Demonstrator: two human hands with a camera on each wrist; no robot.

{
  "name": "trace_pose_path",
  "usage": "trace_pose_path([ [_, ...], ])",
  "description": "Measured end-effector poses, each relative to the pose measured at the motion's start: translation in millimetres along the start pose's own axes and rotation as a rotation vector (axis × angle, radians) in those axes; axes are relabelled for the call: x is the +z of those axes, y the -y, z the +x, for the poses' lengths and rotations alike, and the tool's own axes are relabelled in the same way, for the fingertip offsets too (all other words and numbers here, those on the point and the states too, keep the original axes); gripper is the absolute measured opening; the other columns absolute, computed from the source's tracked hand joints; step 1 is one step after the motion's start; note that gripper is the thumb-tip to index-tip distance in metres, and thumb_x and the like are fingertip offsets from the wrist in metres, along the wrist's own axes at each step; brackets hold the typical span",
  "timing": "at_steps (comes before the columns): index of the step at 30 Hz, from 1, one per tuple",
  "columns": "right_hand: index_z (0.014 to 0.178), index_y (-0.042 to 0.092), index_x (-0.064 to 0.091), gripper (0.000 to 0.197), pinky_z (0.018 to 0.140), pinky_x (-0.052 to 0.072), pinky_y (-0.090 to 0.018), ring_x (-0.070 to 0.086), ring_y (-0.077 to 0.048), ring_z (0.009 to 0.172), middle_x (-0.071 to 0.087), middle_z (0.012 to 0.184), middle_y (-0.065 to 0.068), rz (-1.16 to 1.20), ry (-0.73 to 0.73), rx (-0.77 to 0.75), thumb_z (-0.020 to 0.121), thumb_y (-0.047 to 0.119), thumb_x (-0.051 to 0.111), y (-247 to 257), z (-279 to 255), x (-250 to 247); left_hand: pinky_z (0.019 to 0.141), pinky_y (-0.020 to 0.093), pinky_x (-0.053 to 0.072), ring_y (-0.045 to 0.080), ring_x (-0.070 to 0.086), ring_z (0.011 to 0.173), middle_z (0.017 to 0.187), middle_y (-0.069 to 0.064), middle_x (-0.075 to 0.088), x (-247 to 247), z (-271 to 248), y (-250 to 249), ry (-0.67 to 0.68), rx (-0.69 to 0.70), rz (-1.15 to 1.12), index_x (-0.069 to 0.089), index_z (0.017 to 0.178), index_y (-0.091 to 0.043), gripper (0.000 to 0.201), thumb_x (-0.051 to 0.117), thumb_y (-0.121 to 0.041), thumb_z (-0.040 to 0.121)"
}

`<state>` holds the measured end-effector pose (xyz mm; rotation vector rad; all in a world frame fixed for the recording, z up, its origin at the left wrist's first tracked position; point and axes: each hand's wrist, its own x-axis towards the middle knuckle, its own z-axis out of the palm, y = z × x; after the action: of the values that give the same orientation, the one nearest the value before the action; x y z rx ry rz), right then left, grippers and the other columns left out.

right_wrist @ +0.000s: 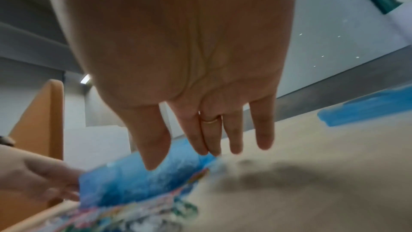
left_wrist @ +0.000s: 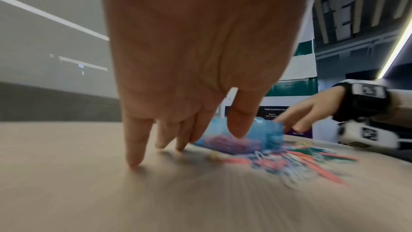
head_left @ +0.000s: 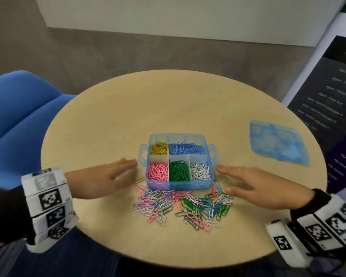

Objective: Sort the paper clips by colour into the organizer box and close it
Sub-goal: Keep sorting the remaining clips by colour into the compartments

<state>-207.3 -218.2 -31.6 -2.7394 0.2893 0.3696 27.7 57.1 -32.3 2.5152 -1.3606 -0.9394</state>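
Note:
A translucent blue organizer box [head_left: 179, 185] stands open mid-table, its compartments holding yellow, blue, pink, green and white clips. A mixed pile of loose paper clips [head_left: 180, 205] lies in front of it, and one yellow clip [head_left: 140, 179] lies at its left. The box's blue lid [head_left: 278, 143] rests apart at the right. My left hand [head_left: 110, 176] lies flat to the left of the box, fingers straight, tips near the side handle. Flat on the other side is my right hand [head_left: 246, 181], fingertips close to the box's right wall. Neither holds anything. The wrist views show the box [left_wrist: 245, 140] [right_wrist: 138, 181] blurred.
The round beige table [head_left: 128, 108] has bare surface behind the box. A blue chair [head_left: 18, 116] stands at the left and a dark poster board [head_left: 332, 92] at the right. An orange chair back [right_wrist: 42, 115] shows in the right wrist view.

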Motion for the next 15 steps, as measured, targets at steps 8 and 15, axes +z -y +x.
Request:
trace_pose_path([
  [8,0.154,0.037,-0.008,0.082,0.123,0.01,-0.037,-0.014,-0.007,0.148,-0.015,0.161,0.015,-0.074,0.226,-0.063,0.096,0.048,0.049,-1,22,14,0.111,0.008,-0.012,-0.002,-0.027,0.139,0.144,-0.034,-0.024,29,-11,-7,0.123,0.263,0.077,-0.019,0.136,-0.045,0.065,0.035,-0.028,0.104],
  [15,0.154,0.026,-0.007,0.081,0.116,-0.002,-0.013,-0.014,0.001,0.145,-0.02,0.152,0.018,-0.09,0.219,-0.041,0.098,0.043,0.049,21,-15,25,0.101,-0.002,-0.011,-0.016,-0.023,0.136,0.151,-0.026,-0.028,52,-30,-15,0.087,0.229,0.042,-0.014,0.15,-0.033,0.072,0.036,-0.047,0.1],
])
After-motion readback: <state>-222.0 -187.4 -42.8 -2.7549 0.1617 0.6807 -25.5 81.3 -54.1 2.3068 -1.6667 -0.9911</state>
